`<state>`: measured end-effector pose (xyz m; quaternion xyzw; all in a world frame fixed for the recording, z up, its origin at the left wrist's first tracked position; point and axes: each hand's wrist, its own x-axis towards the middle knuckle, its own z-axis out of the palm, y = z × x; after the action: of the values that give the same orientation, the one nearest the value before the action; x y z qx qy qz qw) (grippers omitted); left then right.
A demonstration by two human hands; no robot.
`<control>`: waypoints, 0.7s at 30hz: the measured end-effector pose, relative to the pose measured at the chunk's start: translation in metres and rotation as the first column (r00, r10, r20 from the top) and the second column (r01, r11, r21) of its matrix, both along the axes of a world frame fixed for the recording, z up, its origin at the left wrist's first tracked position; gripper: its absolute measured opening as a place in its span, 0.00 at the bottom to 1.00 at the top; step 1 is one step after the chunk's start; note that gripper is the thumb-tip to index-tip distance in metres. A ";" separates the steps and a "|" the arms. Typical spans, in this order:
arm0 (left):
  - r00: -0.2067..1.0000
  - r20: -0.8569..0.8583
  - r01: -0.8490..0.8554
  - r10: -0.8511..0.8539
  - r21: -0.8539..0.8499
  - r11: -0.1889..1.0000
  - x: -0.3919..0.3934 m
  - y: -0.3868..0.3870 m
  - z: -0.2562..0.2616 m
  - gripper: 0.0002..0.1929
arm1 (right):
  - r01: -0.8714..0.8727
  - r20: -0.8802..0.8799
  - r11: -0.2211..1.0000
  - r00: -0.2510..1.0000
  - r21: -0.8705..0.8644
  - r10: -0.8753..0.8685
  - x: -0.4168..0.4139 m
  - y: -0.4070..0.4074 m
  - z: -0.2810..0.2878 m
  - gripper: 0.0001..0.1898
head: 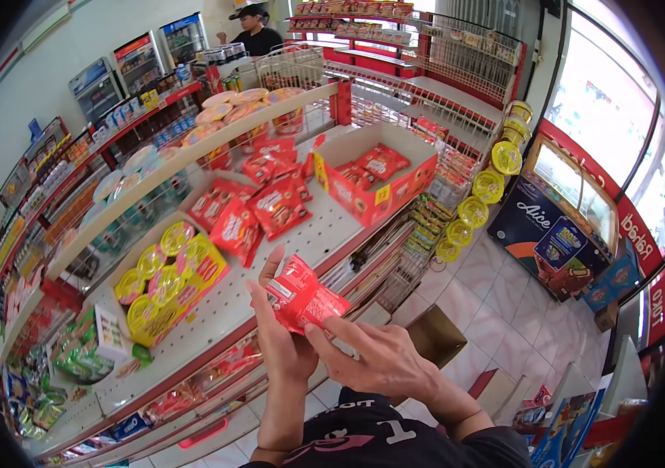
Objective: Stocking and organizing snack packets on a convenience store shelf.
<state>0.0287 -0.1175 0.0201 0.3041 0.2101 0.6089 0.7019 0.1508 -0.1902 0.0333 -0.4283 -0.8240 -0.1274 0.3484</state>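
A red snack packet (303,295) is held between my two hands, its printed back with a barcode facing up. My left hand (283,333) supports it from the left and below, thumb and fingers around its edge. My right hand (370,354) touches the packet's lower right part with its fingertips. Beyond them, several similar red packets (280,205) lie loose on the perforated white shelf (309,245). To their right stands an open red carton (362,202) with a few packets inside. A yellow carton (183,298) of round yellow-lidded cups (165,284) stands at left.
A wire rail (192,175) runs behind the cartons. Green packs (84,351) fill the shelf's left end. Yellow-lidded cups (473,212) hang at the right, near a dark blue freezer (543,228). An open brown box (435,336) is on the tiled floor. A person (256,35) is at the far back.
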 end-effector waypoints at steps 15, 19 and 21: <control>0.996 -0.085 0.033 -0.008 0.301 0.953 0.076 0.046 0.048 0.26 | 0.389 -0.661 0.899 0.731 0.203 -0.167 0.110 0.081 0.044 0.16; 0.909 -0.382 0.015 0.169 0.434 0.901 0.082 0.072 0.039 0.21 | 0.527 -0.762 0.847 0.577 0.074 -0.293 0.149 0.090 0.055 0.11; 0.843 -0.481 0.026 0.242 0.484 0.874 0.085 0.083 0.029 0.20 | 0.676 -0.789 0.735 0.475 0.044 -0.389 0.170 0.095 0.059 0.09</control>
<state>0.1141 -0.0345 0.0487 0.6082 0.2569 0.5740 0.4845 0.3204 -0.0954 0.0919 -0.6103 -0.3933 -0.1921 0.6603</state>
